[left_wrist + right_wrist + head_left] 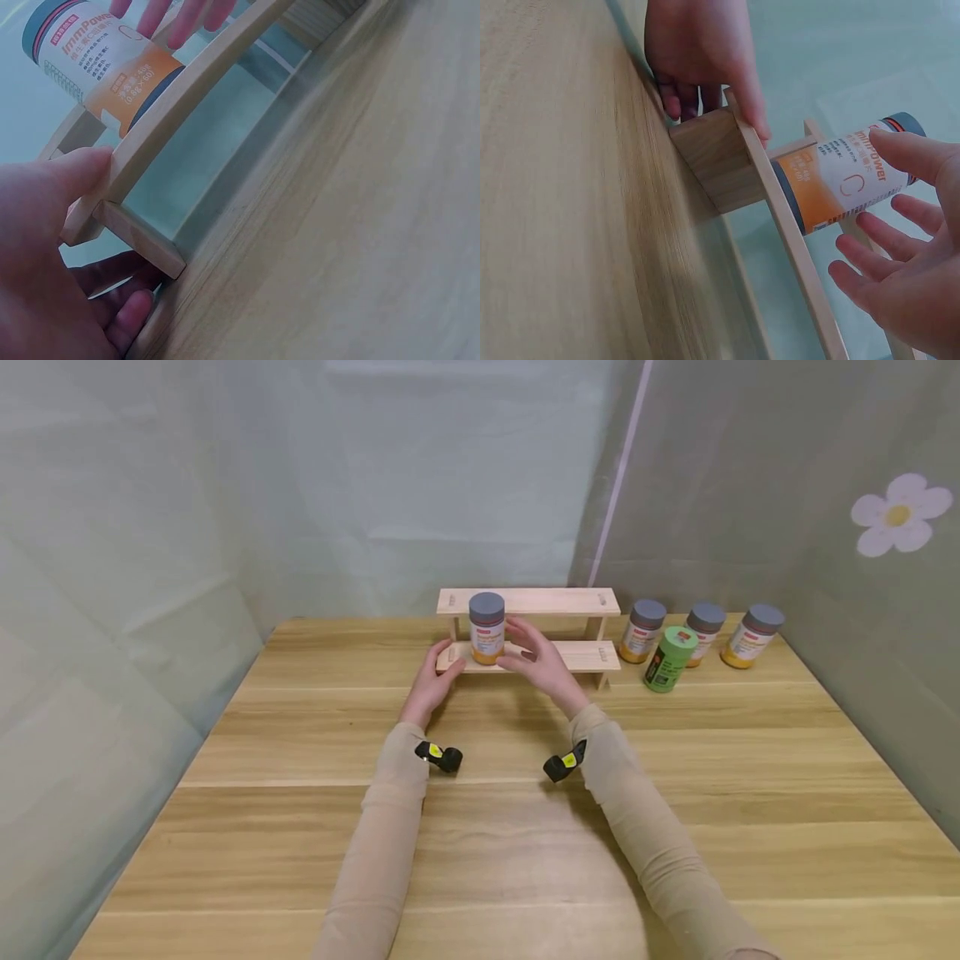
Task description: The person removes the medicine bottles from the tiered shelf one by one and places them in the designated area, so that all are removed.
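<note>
A two-step wooden shelf stands near the back of the table. On its lower step, toward the left end, sits an upright supplement bottle with a grey lid and a white and orange label. My left hand grips the left end of that step, its thumb on the board and its fingers down by the side support. Beside the bottle is my right hand, fingers spread and loosely bent. In the right wrist view its thumb overlaps the bottle's label near the lid.
Right of the shelf stand three similar grey-lidded bottles and a green container, which partly hides the middle one. Curtain-like fabric hangs behind the table and along its sides.
</note>
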### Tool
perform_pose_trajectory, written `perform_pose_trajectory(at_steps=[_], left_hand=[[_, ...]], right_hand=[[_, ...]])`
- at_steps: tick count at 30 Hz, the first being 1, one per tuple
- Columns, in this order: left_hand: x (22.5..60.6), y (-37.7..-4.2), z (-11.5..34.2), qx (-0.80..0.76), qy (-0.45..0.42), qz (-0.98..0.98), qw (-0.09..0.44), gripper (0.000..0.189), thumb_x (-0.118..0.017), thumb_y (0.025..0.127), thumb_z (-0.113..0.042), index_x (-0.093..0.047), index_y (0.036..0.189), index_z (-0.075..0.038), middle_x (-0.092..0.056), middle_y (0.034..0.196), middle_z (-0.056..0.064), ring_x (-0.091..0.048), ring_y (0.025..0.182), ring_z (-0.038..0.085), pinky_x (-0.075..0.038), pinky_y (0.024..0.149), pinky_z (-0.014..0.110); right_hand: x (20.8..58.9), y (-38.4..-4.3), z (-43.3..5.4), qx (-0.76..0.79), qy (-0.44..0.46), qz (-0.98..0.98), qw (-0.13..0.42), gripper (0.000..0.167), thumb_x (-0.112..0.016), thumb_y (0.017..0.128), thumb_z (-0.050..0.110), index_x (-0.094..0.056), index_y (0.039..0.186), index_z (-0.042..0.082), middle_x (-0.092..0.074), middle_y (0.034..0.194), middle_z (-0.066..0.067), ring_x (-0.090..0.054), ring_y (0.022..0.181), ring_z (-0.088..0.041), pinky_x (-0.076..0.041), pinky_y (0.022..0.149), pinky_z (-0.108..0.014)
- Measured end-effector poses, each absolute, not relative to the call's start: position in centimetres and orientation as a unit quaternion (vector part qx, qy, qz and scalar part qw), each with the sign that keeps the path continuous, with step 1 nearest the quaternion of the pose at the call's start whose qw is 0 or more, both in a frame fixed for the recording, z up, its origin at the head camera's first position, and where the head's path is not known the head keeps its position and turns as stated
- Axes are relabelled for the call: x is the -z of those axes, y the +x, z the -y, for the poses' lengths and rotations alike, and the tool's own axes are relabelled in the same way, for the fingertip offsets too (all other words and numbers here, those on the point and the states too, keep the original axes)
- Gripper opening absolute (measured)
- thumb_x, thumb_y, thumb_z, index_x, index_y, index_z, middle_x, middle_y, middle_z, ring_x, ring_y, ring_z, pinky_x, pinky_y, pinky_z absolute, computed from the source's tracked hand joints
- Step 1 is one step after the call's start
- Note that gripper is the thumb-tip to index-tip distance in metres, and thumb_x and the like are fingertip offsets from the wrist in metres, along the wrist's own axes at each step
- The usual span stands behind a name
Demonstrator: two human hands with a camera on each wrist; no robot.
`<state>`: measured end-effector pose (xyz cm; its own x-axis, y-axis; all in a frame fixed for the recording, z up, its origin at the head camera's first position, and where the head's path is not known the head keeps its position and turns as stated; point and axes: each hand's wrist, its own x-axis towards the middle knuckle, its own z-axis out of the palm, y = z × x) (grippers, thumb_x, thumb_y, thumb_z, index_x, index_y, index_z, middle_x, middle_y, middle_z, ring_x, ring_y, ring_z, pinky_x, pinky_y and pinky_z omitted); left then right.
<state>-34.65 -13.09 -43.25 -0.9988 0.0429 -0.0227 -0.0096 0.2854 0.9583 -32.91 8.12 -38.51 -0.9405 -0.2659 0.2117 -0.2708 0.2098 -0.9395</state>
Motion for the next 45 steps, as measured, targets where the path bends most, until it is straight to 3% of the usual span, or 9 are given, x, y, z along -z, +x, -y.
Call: perform_pose_trajectory(at_steps=[16,28,37,45], left_hand=[[43.3,-34.1,12.6,-0.593,0.009,-0.805,0.025,0.060,-0.057,0.097,-0.034,-0.031,0.150,-0.024,-0.024,0.161,0.009,-0.022,0.149,0.030,-0.016,0.122,0.048],[44.4,-33.7,12.7,-0.597,0.009,-0.802,0.014,0.058,-0.057,0.097,-0.032,-0.033,0.149,-0.021,-0.031,0.158,0.012,-0.028,0.146,0.031,-0.019,0.122,0.048],[44.3,-34.0,12.9,-0.600,0.009,-0.799,0.013,0.057,-0.057,0.097,-0.031,-0.033,0.148,-0.021,-0.034,0.155,0.012,-0.032,0.143,0.030,-0.022,0.120,0.047],[43.7,-34.5,13.0,-0.604,0.017,-0.796,0.010,0.059,-0.057,0.097,-0.028,-0.031,0.150,-0.019,-0.036,0.153,0.014,-0.036,0.138,0.029,-0.026,0.119,0.045]], right_hand=[[38.3,-33.2,-6.8,-0.643,0.155,0.749,0.031,0.067,-0.067,0.090,0.007,-0.035,0.149,0.011,-0.043,0.149,-0.018,-0.043,0.136,-0.034,-0.033,0.115,-0.049],[39.8,-33.9,-4.1,-0.656,0.086,0.747,0.065,0.061,-0.069,0.090,0.017,-0.041,0.144,0.011,-0.049,0.142,-0.015,-0.048,0.128,-0.031,-0.041,0.108,-0.046],[39.6,-33.9,-4.1,-0.673,0.098,0.732,0.044,0.060,-0.069,0.090,0.018,-0.041,0.144,0.015,-0.047,0.145,-0.013,-0.048,0.133,-0.031,-0.039,0.112,-0.045],[38.9,-34.0,-4.3,-0.659,0.130,0.739,0.049,0.059,-0.069,0.090,0.017,-0.042,0.142,0.012,-0.052,0.141,-0.017,-0.051,0.129,-0.034,-0.044,0.106,-0.049]])
